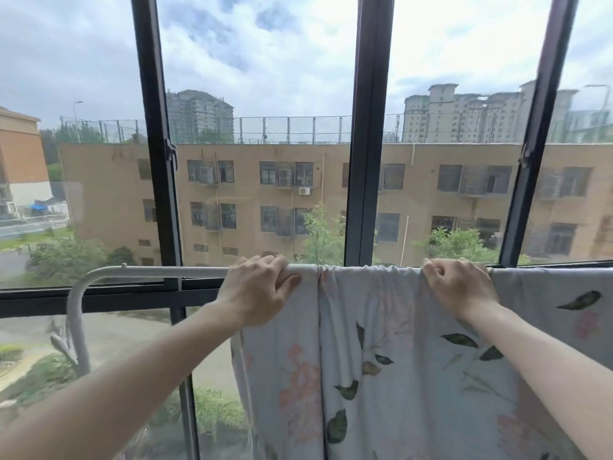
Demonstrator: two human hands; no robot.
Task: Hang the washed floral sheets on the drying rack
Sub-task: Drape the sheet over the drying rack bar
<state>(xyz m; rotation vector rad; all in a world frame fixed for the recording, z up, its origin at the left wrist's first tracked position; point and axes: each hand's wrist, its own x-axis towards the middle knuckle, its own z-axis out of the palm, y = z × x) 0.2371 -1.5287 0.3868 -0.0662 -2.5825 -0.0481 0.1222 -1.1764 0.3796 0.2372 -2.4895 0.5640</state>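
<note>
The white metal rack rail (166,272) lies bare left of the left hand (257,290); rightward, pale floral sheet (381,343) covers it. Dark window frame (365,161) stands close behind.

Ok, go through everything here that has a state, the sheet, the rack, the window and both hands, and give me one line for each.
Floral sheet: draped over the rack's top bar, bunched in folds along it, hanging down.
Drying rack: upright by the window, left part of the bar bare.
Window: appears closed.
Left hand: fingers curled over the bar at the sheet's left edge.
Right hand: pinching the sheet at the bar.
</note>
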